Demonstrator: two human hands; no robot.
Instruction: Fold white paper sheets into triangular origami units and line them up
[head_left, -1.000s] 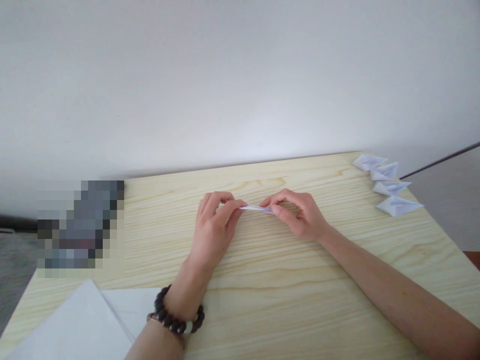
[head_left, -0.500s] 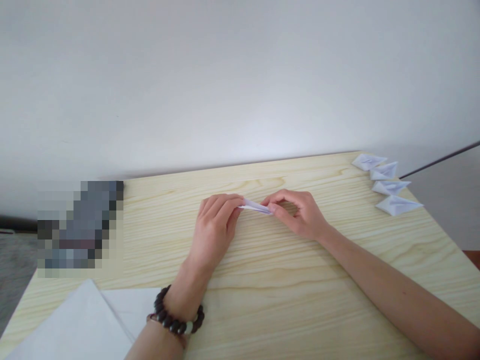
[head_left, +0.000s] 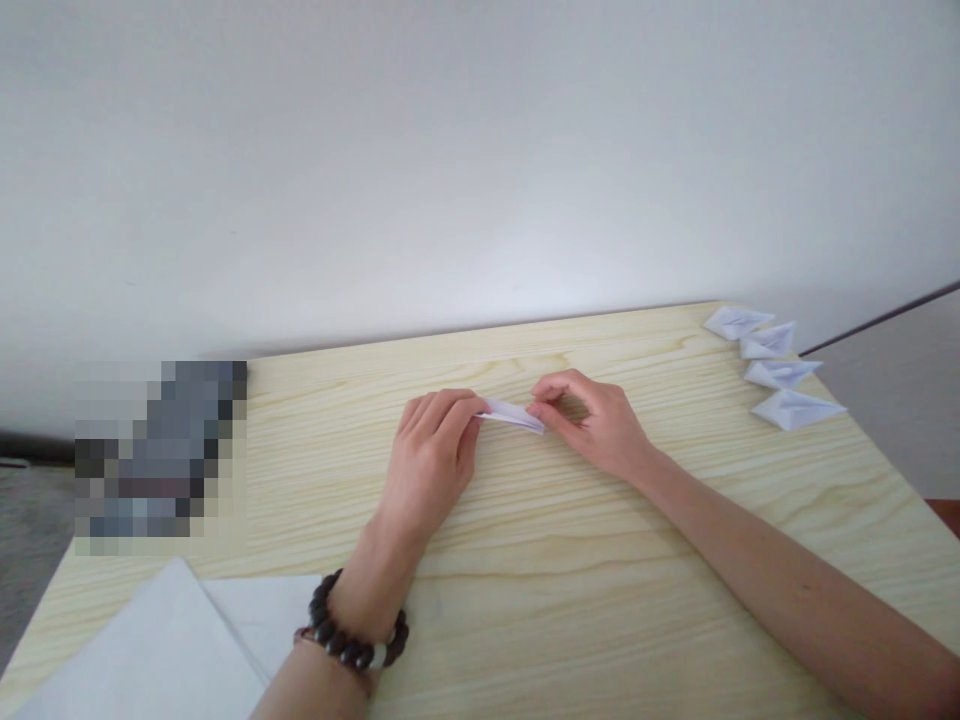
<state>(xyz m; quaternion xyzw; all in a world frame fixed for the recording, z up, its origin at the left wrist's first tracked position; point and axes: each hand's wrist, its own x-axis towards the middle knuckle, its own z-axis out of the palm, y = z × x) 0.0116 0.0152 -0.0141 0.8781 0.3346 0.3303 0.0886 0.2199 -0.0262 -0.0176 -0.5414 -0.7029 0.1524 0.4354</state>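
Note:
A small folded strip of white paper (head_left: 514,414) is held above the middle of the wooden table. My left hand (head_left: 435,440), with a dark bead bracelet at the wrist, pinches its left end between thumb and fingers. At the right end, the thumb and fingertips of my right hand (head_left: 592,415) close on the paper's edge, the index finger curled above. Part of the paper is hidden behind the left fingers. Its lower right edge shows separate layers.
Several folded white paper boats (head_left: 799,409) stand in a row at the table's right edge. Larger white paper sheets (head_left: 150,650) lie at the front left. A blurred dark object (head_left: 176,440) rests at the left. Behind the wooden table (head_left: 525,600) is a white wall.
My right hand has shifted its hold slightly, its index finger lifting and drawing back from the paper. More of the paper's right end shows. My left hand has hardly moved.

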